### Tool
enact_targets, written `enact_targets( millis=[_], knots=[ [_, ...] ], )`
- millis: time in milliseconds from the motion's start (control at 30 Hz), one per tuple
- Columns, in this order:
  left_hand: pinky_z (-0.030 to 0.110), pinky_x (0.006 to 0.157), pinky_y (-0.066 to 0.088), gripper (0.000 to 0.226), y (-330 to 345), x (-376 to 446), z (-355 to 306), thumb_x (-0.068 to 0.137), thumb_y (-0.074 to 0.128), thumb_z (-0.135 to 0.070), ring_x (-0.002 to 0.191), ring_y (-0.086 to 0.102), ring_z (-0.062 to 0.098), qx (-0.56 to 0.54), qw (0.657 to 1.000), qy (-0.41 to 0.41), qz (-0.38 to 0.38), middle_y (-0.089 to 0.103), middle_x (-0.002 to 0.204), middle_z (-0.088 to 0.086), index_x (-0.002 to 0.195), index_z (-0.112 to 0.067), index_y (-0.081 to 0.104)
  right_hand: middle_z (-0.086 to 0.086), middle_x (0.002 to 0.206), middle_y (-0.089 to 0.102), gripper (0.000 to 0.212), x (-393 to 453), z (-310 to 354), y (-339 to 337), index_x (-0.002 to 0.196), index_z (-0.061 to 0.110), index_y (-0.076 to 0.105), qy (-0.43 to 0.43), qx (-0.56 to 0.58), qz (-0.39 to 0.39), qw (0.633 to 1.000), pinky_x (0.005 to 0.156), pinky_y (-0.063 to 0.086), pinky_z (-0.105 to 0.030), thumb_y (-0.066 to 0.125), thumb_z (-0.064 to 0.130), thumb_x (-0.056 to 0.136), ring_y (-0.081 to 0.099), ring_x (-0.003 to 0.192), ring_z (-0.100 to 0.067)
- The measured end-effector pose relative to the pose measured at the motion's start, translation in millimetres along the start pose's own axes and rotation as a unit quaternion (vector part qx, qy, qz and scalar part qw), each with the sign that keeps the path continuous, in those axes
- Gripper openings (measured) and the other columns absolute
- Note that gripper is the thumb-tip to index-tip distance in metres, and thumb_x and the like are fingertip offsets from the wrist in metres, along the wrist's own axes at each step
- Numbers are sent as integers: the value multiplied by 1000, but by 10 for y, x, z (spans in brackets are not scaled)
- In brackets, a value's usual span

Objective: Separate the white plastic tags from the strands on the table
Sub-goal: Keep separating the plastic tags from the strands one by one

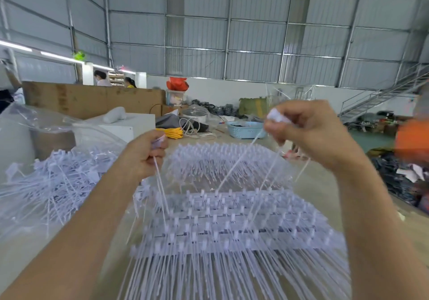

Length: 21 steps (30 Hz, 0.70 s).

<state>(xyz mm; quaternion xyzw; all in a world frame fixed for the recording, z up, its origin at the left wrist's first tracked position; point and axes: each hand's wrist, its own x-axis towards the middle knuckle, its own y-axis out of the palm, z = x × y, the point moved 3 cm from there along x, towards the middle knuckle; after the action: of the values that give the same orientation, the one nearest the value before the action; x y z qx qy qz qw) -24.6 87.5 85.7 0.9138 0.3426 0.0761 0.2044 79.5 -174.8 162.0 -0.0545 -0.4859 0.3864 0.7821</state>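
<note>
Both hands are raised and pulled apart — the left hand [148,154] pinching one white strand [160,183], the right hand [308,128] gripping a tag [277,116] trailing strands — likely to tear tags free of the joined tag sheets [232,225] lying on the surface [325,190] below.

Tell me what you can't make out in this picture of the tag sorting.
Head view only:
- Right hand: its curled fingers hide most of the white tags it grips.
- Left hand: what it pinches is blurred.
- Tag sheets: near ends cut off by the bottom edge.
- Loose pile: motion blur prevents any count.
</note>
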Motion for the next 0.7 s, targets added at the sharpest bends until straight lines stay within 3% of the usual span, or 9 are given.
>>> enact_targets(
  millis=[100, 167, 267, 333, 433, 500, 600, 700],
  knots=[
    [14, 31, 21, 12, 315, -52, 139, 98, 47, -18, 30, 30, 3, 170, 983, 60, 15, 52, 57, 0, 95, -15, 58, 4, 54, 60, 8, 14, 46, 81, 75, 15, 70, -18, 76, 45, 996, 47, 39, -10, 66, 22, 76, 49, 46, -1],
    [16, 37, 26, 16, 608, -113, 283, 97, 51, -19, 38, 37, 10, 222, 970, 66, 77, 59, 59, 2, 107, -11, 62, 1, 59, 65, 18, 46, -62, 316, 83, 16, 73, 31, 50, 114, 992, 51, 44, -12, 70, 25, 68, 54, 49, -1],
    [21, 49, 30, 24, 861, -147, 466, 95, 52, -22, 54, 47, 20, 232, 961, 66, 138, 62, 70, 15, 94, -2, 65, 0, 63, 69, 24, 82, -288, 622, 89, 12, 66, 93, 11, 156, 983, 57, 50, -23, 79, 11, 68, 61, 57, -6],
    [15, 38, 30, 46, 880, -174, 527, 98, 42, -46, 38, 43, 11, 177, 973, 32, 142, 57, 55, 7, 76, -8, 60, 6, 53, 61, 32, 115, -430, 682, 90, 18, 54, 111, -12, 132, 985, 56, 47, -24, 78, 8, 72, 57, 52, -8],
    [14, 33, 28, 62, 853, -171, 569, 91, 30, -65, 32, 41, 5, 161, 973, 23, 165, 53, 46, -1, 74, -10, 54, 13, 42, 48, 44, 123, -542, 655, 95, 23, 44, 116, -80, 96, 985, 44, 33, -14, 80, 15, 71, 41, 40, -2],
    [16, 35, 31, 62, 846, -170, 552, 86, 36, -67, 34, 42, 6, 156, 971, 27, 181, 53, 46, -2, 75, -9, 57, 13, 40, 44, 48, 118, -575, 644, 101, 21, 44, 119, -96, 87, 984, 42, 30, -12, 81, 17, 71, 38, 39, -3],
    [17, 37, 36, 65, 843, -175, 510, 73, 47, -71, 38, 45, 9, 169, 969, 21, 180, 55, 53, 0, 87, -8, 60, 10, 46, 52, 50, 115, -582, 640, 105, 22, 45, 126, -113, 83, 982, 52, 40, -23, 81, 19, 70, 46, 47, -5],
    [15, 37, 34, 35, 798, -184, 422, 91, 56, -44, 42, 45, 7, 222, 966, 40, 124, 57, 69, 4, 95, -10, 61, 8, 61, 66, 43, 119, -548, 622, 98, 23, 49, 128, -117, 87, 981, 59, 48, -31, 81, 18, 70, 54, 51, -5]
  ],
)
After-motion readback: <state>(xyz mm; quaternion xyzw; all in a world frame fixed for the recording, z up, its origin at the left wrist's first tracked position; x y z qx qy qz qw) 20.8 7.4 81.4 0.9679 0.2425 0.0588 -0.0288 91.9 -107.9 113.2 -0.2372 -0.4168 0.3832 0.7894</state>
